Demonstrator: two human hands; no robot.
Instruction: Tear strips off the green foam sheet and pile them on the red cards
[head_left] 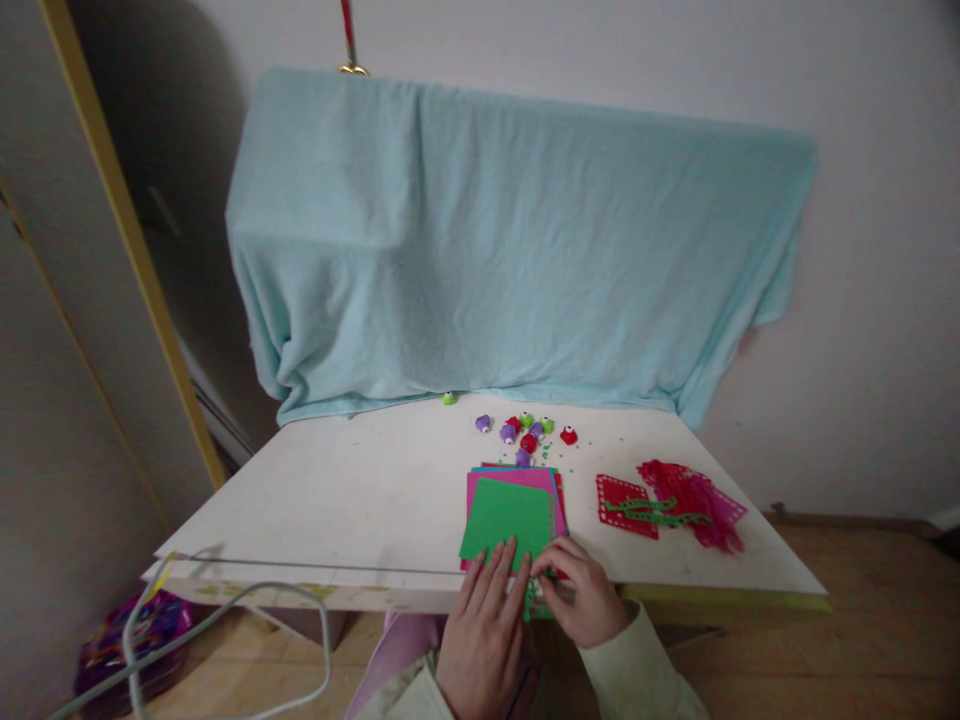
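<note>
My left hand (486,625) lies with fingers stretched out over the lower part of a green square sheet (504,515), pressing it down. A row of small punched holes runs along the sheet's right edge. At the lower right corner of that sheet, my right hand (581,590) is closed in a pinch on a green perforated strip (535,602), which hangs by the table's front edge. Whether the strip is still joined to the sheet is hidden by my fingers. Under the green sheet lie a pink sheet (484,488) and further blue and red sheets, slightly fanned out.
Several small purple, red and green toy-like pieces (528,442) with white parts stand behind the stack, among tiny green scraps. To the right lie a red hole-edged sheet (622,498) and tangled red and green strips (694,500). A light-blue cloth (525,250) hangs behind the white table (315,500).
</note>
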